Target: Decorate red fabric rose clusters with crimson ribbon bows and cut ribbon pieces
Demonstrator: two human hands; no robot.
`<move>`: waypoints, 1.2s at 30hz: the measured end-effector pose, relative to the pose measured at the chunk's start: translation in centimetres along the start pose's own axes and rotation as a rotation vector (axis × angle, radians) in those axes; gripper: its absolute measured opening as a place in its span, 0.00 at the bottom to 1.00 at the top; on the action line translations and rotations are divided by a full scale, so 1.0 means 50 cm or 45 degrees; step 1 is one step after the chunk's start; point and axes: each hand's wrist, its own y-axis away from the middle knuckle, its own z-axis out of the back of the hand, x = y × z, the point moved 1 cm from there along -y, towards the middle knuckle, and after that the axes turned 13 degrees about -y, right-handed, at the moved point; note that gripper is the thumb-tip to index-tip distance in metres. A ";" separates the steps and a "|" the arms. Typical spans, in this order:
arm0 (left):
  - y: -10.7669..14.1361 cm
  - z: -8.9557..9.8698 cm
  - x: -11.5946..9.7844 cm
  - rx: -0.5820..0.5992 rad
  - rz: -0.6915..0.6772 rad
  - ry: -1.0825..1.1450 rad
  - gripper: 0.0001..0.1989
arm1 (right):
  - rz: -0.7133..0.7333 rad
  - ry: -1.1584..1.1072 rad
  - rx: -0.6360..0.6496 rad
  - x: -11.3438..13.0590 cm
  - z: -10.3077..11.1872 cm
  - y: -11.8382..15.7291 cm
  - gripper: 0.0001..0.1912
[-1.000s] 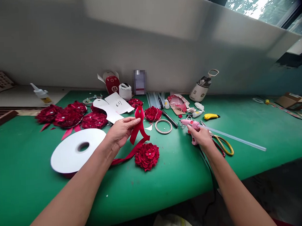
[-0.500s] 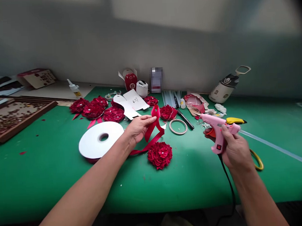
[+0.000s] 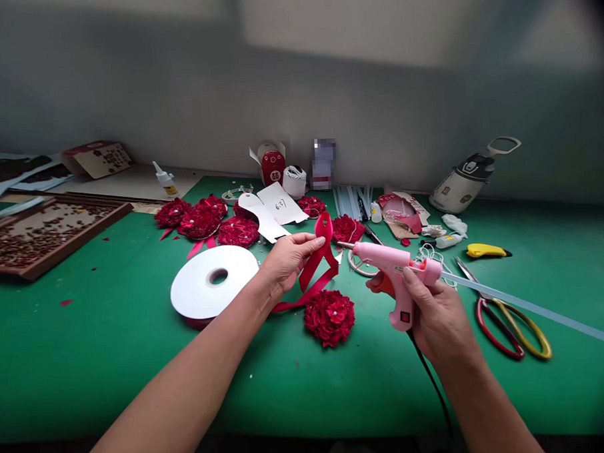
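Note:
Between the thumb and fingers of my left hand [image 3: 291,257] is a looped red ribbon [image 3: 311,271], crossed below the loop. The ribbon's tail runs down towards a white spool [image 3: 189,288] beside my left forearm. My right hand [image 3: 436,307] is wrapped round a pink hot glue gun [image 3: 383,255], with fingers at its orange trigger. The gun's metal nozzle points left, a short way from the ribbon loop. A clear glue stick [image 3: 536,308] sticks out of its back. Just below the ribbon lies a red fabric flower [image 3: 329,317] with a pearl centre.
Several red flowers [image 3: 201,216] lie at the back left, near white card pieces [image 3: 281,204]. Scissors [image 3: 501,321] and a yellow cutter [image 3: 486,250] lie to the right. A tape roll [image 3: 360,264] sits behind the glue gun. At the far left stands a wooden tray [image 3: 82,233].
My right hand has brought the glue gun left, close to the ribbon loop, uncovering the scissors. My left hand keeps its pinch on the ribbon. The view has shifted slightly.

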 end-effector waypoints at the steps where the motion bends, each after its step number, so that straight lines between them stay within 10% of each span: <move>1: 0.001 -0.001 -0.001 -0.011 -0.011 -0.010 0.09 | 0.006 0.001 -0.001 -0.003 0.001 -0.003 0.19; 36: 0.008 -0.021 0.004 -0.163 -0.127 -0.159 0.12 | 0.168 0.309 -0.006 -0.046 -0.045 -0.021 0.22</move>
